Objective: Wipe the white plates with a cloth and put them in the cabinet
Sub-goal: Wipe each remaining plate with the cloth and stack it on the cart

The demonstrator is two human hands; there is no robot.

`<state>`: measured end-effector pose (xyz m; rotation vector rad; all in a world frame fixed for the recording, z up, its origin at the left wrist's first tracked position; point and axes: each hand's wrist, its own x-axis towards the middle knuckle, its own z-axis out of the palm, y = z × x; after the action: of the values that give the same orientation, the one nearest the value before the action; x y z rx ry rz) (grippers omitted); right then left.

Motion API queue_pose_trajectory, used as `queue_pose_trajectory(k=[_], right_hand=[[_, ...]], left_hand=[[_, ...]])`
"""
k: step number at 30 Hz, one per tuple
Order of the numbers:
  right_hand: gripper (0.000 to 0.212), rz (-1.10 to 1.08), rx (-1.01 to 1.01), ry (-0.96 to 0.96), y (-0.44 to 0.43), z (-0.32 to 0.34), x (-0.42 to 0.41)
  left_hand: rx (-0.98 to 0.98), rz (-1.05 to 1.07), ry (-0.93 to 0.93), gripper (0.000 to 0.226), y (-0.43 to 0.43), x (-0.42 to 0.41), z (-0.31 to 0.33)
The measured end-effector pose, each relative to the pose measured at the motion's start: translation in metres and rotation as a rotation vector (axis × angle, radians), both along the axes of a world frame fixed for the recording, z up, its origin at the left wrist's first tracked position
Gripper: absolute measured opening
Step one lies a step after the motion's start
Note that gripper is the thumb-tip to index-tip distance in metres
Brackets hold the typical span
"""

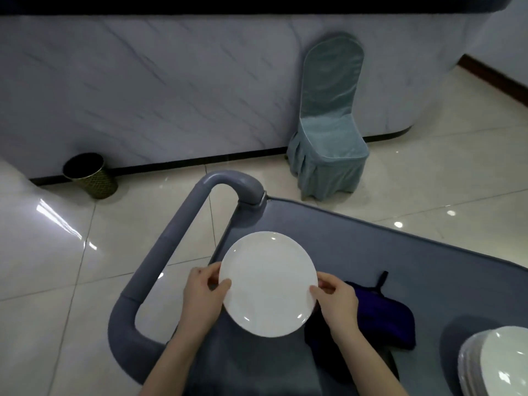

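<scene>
A round white plate (pixel 268 284) is held level above the grey cart (pixel 414 258). My left hand (pixel 201 295) grips its left rim and my right hand (pixel 337 302) grips its right rim, thumbs on top. A dark blue cloth (pixel 380 315) lies crumpled on the cart top just right of the plate, partly under my right hand. A stack of white plates (pixel 497 364) sits at the cart's lower right, cut off by the frame edge. No cabinet is in view.
The cart's thick grey handle (pixel 177 247) loops out to the left over a glossy tiled floor. A chair in a teal cover (pixel 328 138) stands against a marble-look counter front beyond the cart. A dark wastebasket (pixel 90 175) stands at the counter's foot, left.
</scene>
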<state>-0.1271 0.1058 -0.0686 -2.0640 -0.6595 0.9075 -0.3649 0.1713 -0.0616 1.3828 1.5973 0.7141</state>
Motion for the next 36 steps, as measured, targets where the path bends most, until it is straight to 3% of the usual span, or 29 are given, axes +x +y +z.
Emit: queue_pose_trajectory(k=[15,23,28,36], right_hand=[[0.032,0.069,-0.007,-0.172,0.008,-0.008,-0.003],[0.035,0.143,0.037,-0.200,0.004,-0.006,0.007],[0.033,0.190,0.113,-0.223,-0.025,0.010,0.038],[0.029,0.299,0.096,-0.485,-0.137,0.051,0.146]], left_hand=[[0.030,-0.048,0.117,0.033,-0.007,0.002,-0.019],[0.048,-0.121,0.260,0.056,-0.014,0.000,-0.019],[0.209,-0.037,0.226,0.042,-0.032,0.035,0.002],[0.287,-0.577,0.179,0.022,-0.100,0.181,0.025]])
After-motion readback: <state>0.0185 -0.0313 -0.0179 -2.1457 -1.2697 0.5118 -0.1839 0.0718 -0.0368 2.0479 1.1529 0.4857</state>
